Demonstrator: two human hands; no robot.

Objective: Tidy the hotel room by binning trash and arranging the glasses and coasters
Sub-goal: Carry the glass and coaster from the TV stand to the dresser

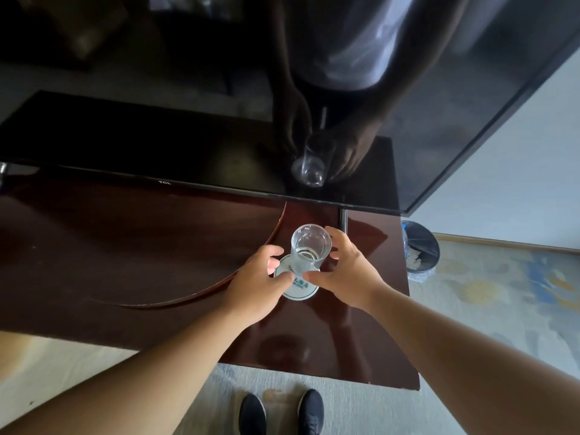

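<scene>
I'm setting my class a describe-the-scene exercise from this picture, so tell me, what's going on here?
A person stands at a dark wooden table before a television, handling a clear glass on a round white coaster. The right hand curls its fingers round the glass; the left hand lays its thumb on the coaster, its grip unclear. A bin holding trash stands on the carpet to the right.

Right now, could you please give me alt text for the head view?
The right hand grips a clear glass on a round white coaster on a dark table, with the left hand touching the coaster. A TV stands behind, and a bin sits on the carpet at right.
</scene>
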